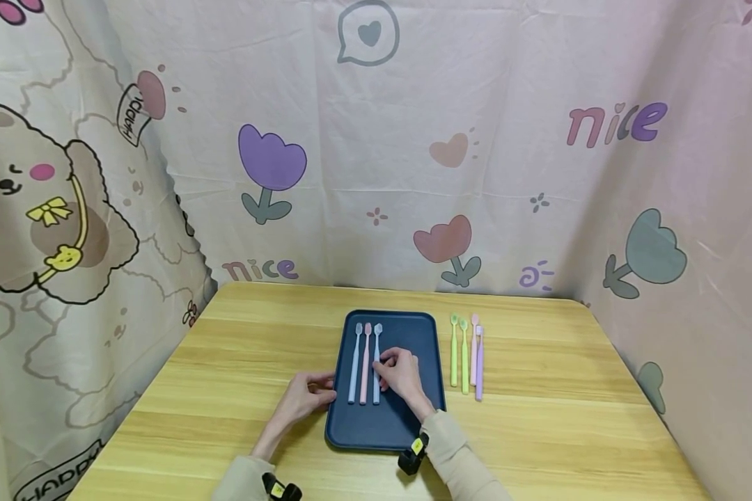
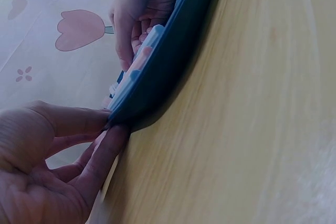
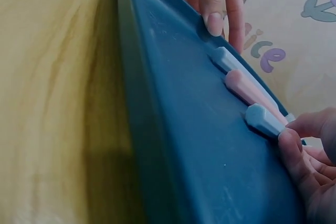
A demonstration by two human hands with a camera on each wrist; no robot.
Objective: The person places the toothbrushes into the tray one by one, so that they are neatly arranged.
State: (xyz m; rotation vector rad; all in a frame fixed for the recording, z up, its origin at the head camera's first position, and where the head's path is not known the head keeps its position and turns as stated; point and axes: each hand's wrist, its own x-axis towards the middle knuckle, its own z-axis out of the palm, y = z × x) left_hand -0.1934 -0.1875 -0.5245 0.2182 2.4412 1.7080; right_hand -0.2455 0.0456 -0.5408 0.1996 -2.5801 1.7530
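A dark blue tray [image 1: 395, 431] lies on the table with three toothbrushes side by side on it, heads toward the far end. They are a blue toothbrush [image 1: 354, 365] at the left, a pink toothbrush [image 1: 365, 365] in the middle and another blue toothbrush [image 3: 262, 119] at the right. Thumb and fingers of my right hand [image 1: 402, 376] pinch the handle of that right-hand blue one. At the tray's left rim, my left hand [image 1: 307, 398] holds the edge, its thumb on the rim and its fingers outside, as the right wrist view shows.
Right of the tray, on the wooden table [image 1: 539, 417], lie two green toothbrushes [image 1: 464, 358], a pink toothbrush [image 1: 473, 351] and a purple toothbrush [image 1: 479, 365]. A patterned curtain [image 1: 376, 139] hangs behind the table and along its sides.
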